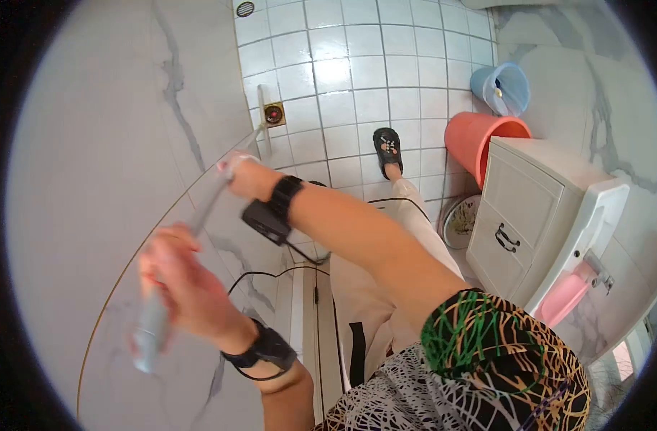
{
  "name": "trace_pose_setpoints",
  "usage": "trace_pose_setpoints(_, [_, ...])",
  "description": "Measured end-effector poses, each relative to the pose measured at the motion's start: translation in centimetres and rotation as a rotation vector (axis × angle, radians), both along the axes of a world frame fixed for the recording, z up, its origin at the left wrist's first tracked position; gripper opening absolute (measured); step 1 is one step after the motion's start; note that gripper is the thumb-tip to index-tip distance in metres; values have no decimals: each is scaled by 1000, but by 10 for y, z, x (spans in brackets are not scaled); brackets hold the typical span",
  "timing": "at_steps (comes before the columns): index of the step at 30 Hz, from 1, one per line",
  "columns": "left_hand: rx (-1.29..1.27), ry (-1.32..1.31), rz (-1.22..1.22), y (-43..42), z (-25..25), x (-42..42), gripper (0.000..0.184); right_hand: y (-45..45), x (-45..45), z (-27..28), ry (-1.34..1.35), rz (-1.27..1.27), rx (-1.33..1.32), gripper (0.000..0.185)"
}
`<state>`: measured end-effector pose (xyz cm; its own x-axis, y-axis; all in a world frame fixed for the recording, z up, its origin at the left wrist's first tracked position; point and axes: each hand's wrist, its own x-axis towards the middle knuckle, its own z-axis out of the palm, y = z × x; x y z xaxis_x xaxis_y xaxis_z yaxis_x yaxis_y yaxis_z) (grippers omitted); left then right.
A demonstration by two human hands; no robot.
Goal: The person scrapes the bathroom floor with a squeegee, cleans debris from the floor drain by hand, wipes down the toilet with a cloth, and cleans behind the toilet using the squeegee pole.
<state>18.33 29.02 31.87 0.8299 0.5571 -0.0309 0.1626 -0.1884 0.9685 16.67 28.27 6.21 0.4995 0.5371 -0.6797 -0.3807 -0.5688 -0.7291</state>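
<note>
White square tiles with dark joints cover the floor (343, 43), and a marble-veined wall (91, 144) rises to the left of the floor drain (273, 114), which serves as reference point for all positions below. The head (262, 104) of the long-handled floor tool (210, 205) lies just beside the drain, on its wall side; whether it overlaps the drain cover cannot be told. The shaft slopes from there toward the wearer. Both hands are closed around it: the right hand (244, 174) grips the portion nearer the drain, and the left hand (181, 276), blurred, grips farther away, near the free end. For good control, direct the head with the right hand, steer the free end with the left, hold the blade flat against the tiles and apply even pressure. Avoid catching the blade on the drain rim. On the left, the wall limits travel; allow for the free end swinging close to it. Tiles extend beyond the drain and to its right, bounded by the dark shoe (387, 147) on the near right and, farther right, by the blue bucket (504, 90), red bucket (468, 140) and white cabinet (519, 208). Guard the black cable (251, 273), on the wearer's side of the drain, against snagging.
</note>
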Motion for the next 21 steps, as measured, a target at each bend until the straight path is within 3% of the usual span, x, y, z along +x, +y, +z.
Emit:
trace_pose_setpoints(1, [15,-22,-107,-9,4,-10,26,19,-33,-39,-62,-134,121,12])
trace_pose_setpoints(2, [64,47,-201,-16,6,-25,24,13,-32,-35,380,-315,169,11])
trace_pose_setpoints(3, [110,123,-295,-19,4,-41,21,7,-32,-31,896,-731,182,11])
trace_pose_setpoints(4, [39,13,-495,-17,-5,-54,16,1,-31,-26,1220,-1097,50,12])
trace_pose_setpoints(5, [-30,-100,-690,-15,-10,-63,14,-47,-9,18,1126,-968,-6,27])
trace_pose_setpoints(6, [13,-24,-812,-22,-3,-62,12,-69,-22,-17,928,-608,118,24])
trace_pose_setpoints(8, [118,108,-986,-42,9,-67,19,-102,-28,-27,931,-554,161,22])
trace_pose_setpoints(9, [185,150,-1046,-49,6,-71,27,-113,-9,-2,1116,-864,71,23])
trace_pose_setpoints(10, [250,192,-1107,-54,0,-76,35,-117,2,1,1114,-866,46,25])
trace_pose_setpoints(13, [206,364,-1002,-63,-30,-100,55,-116,34,-10,1104,-891,-27,32])
trace_pose_setpoints(16, [-1025,481,-67,-84,-68,-139,63,-106,49,-39,1070,-903,-66,35])
trace_pose_setpoints(18, [-1500,456,170,-85,-76,-137,53,-95,48,-68,1019,-859,-74,36])
trace_pose_setpoints(20, [-1643,518,389,-111,-62,-140,40,-103,38,-78,984,-773,-70,36])
trace_pose_setpoints(21, [-1597,613,480,-109,-76,-153,33,-102,29,-87,963,-729,-88,36])
